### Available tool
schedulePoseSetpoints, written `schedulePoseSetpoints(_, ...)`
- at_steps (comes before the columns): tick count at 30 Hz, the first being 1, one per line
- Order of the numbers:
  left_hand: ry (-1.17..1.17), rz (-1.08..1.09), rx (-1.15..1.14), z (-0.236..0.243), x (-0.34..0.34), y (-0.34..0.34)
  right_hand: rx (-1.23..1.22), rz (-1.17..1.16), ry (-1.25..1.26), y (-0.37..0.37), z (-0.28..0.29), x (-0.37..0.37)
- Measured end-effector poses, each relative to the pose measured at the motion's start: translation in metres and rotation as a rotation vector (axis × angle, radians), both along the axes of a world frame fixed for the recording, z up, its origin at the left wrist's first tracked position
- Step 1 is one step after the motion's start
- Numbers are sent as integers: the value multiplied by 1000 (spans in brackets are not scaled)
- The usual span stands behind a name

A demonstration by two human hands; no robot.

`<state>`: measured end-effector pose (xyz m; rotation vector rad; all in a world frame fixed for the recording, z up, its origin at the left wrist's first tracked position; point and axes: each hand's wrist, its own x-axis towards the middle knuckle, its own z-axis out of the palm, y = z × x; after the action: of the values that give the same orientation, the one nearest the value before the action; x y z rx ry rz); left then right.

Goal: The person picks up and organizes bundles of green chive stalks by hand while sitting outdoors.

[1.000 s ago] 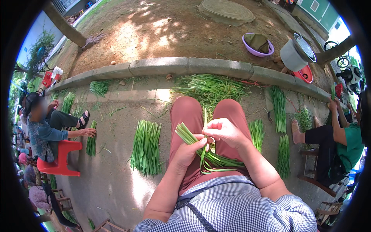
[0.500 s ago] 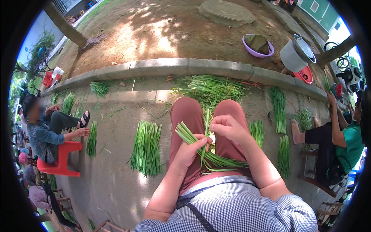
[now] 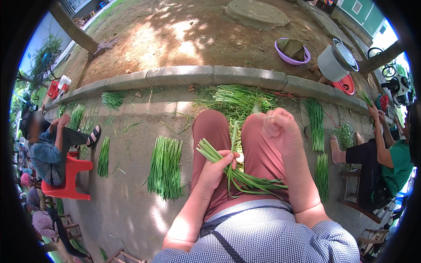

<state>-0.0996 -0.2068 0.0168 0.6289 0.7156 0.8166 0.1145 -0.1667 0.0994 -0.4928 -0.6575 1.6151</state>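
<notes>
My left hand [image 3: 218, 168] is wrapped around a small bunch of garlic chives [image 3: 252, 182] above my lap. Their pale stem ends point up and left, the green leaves trail right across my thighs. One chive [image 3: 234, 136] stands out upward from the bunch, between my knees. My right hand [image 3: 283, 129] is raised over my right knee, apart from the bunch, its fingers curled in; whatever they hold is hidden. Beyond my knees lies a loose heap of chives [image 3: 241, 98]. A neat chive bundle [image 3: 165, 168] rests on the ground to my left.
More bundles [image 3: 315, 125] lie at the right. A concrete kerb [image 3: 184, 76] runs across the far side, with a purple basin [image 3: 293, 51] and a grey bucket [image 3: 332, 63] beyond it. One person sits on a red stool [image 3: 68, 179] at left, another person [image 3: 390, 153] at right.
My right hand has moved up and right, away from the chives. The left still grips the bunch. The person at left has raised their hands from beside a bundle.
</notes>
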Motion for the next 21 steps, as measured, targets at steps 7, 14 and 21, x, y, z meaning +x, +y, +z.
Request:
schedulePoseSetpoints(7,-37,-16,16,1,-1,1,-84,-146,-624,17,-14,7)
schedulePoseSetpoints(14,-127,-56,-29,5,-9,2,320,-126,-1431,1,-94,-32)
schedulePoseSetpoints(21,-97,-63,35,3,-7,2,-49,281,-654,-3,-62,-41)
